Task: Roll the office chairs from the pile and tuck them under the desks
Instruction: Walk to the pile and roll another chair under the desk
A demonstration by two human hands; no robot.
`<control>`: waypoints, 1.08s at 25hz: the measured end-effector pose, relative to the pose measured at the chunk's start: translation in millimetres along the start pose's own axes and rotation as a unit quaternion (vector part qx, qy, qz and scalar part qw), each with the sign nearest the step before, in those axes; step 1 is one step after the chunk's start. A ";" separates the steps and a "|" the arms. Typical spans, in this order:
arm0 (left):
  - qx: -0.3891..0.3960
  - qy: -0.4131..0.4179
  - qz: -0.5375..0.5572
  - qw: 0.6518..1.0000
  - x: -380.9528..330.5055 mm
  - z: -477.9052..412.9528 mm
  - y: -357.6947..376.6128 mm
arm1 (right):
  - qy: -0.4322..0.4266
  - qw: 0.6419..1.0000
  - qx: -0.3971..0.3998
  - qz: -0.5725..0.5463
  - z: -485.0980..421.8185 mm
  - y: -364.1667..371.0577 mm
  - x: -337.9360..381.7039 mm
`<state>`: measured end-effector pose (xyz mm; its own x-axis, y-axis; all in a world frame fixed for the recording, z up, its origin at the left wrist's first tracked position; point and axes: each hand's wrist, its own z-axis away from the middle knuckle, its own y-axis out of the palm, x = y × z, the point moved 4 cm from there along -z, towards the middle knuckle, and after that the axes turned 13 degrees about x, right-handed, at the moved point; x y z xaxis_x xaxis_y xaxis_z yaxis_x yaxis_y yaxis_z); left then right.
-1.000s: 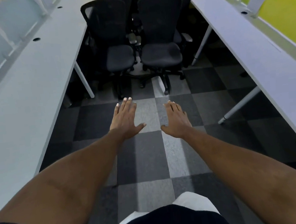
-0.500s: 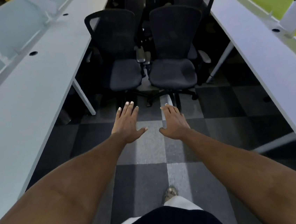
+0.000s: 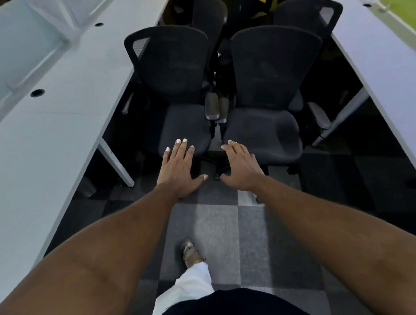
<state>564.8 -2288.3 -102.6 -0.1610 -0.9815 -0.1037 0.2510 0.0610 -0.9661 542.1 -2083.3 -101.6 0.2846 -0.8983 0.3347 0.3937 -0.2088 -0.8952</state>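
Left desk [image 3: 47, 148] running down frame's left. Left hand [image 3: 180, 170] hovering flat and empty before left chair [image 3: 178, 83], centre frame. Right hand [image 3: 241, 166] hovering likewise, fingers relaxed, gripping nothing, before right chair [image 3: 269, 94]. The 2 inner armrests [image 3: 215, 105] sitting together: pulling 1 chair risks dragging both, probably.

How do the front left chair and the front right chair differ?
The left chair shows see-through mesh at its backrest's top corner; the right chair has a uniformly dark back. The left chair stands by the left desk, the right chair by the right desk, its seat reaching nearer the camera. Both are black, face the camera, and stand side by side, inner armrests close together.
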 end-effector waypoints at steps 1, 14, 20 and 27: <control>-0.001 0.002 0.001 1.000 10.8 -27.7 -6.1 | 0.004 1.000 0.000 -0.001 -27.2 -7.7 -3.6; 0.004 0.002 -0.036 0.999 143.0 -342.2 -133.1 | 0.009 0.999 0.009 -0.045 -350.8 -128.2 -30.5; 0.019 -0.063 -0.005 0.998 166.4 -480.2 -141.5 | -0.035 0.998 0.046 -0.016 -521.6 -185.8 -82.5; 0.011 -0.104 0.034 0.994 183.2 -617.4 -177.7 | -0.047 0.996 0.068 0.023 -677.7 -253.8 -121.5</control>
<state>-98.6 -2366.8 -96.0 0.0585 -0.9916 -0.1156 0.2755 0.1273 -0.9528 -184.7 -2183.2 -114.5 0.3835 -0.8641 0.3260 0.4910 -0.1082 -0.8644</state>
